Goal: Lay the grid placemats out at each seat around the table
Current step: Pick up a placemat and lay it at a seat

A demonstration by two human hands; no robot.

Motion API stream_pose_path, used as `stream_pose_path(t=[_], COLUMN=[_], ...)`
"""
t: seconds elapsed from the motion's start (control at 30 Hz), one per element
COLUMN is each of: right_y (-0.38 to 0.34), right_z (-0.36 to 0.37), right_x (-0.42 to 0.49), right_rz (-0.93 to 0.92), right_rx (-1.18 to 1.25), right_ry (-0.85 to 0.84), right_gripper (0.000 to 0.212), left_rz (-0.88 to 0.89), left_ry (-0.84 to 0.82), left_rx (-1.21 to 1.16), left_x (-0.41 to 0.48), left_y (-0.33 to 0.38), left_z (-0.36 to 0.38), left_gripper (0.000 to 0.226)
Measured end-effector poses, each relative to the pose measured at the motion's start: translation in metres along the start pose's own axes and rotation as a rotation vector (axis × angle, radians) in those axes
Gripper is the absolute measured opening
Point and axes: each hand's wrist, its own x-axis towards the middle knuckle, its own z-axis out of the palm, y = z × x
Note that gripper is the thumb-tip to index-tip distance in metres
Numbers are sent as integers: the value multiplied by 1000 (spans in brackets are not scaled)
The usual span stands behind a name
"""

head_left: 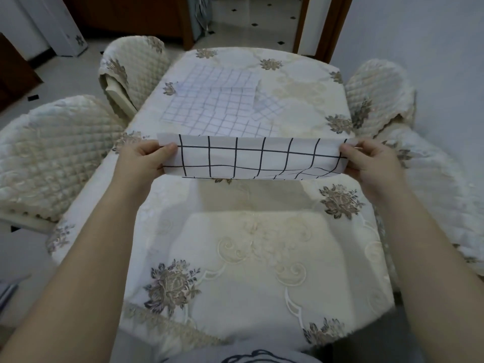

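Grid placemat (pixel 262 158), a thin, limp white sheet ruled with black lines into squares, hangs in the air above the middle of the table (pixel 248 258). Its long axis runs left to right across the view, and its lower right corner curls under. At the left, a near chair (pixel 52 158) and a far chair (pixel 133 66) stand along the table's side, both in quilted cream covers with diamond stitching. The left hand (pixel 142 161) pinches the sheet's left short end, thumb on top and fingers curled beneath. Beyond the held sheet, a loose pile of placemats (pixel 217 106) with the same grid lies flat on the tablecloth (pixel 288 82), overlapping at skewed angles toward the far end. The tablecloth is cream, embroidered with scrolls and grey-brown flower clusters. The right hand (pixel 366 163) clamps the right short end in the same way. A right-side chair (pixel 379 93), also quilted, stands beside the table.
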Motion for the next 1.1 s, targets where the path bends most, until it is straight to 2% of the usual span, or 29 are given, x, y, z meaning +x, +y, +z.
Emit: stream_pose_path(t=[0.13,0.37,0.47,0.63,0.7,0.8,1.1], right_y=[17,43,53,67,73,86,119], right_z=[-3,-16,-19,-18,-16,-9,18], right_x=[-21,-54,-63,-66,-60,-46,31], right_rz=[57,117,147,184,209,225,255], right_rx=[44,-4,26,1,-19,-44,-191], right_ry=[-16,-34,-35,-57,-32,0,27], right_gripper=[8,31,43,45,40,7,14], left_rz=[-44,-120,-139,-179,-202,-242,-328], left_ry=[13,2,-5,-9,-1,31,93], left_rx=[46,72,78,78,80,103,184], left_x=[-15,-45,-56,-57,-53,-43,22], left_y=[-21,-44,-52,-63,-68,-77,-107], left_z=[-5,-15,-19,-23,-22,-20,-15], left_gripper=[23,10,14,18,17,11,15])
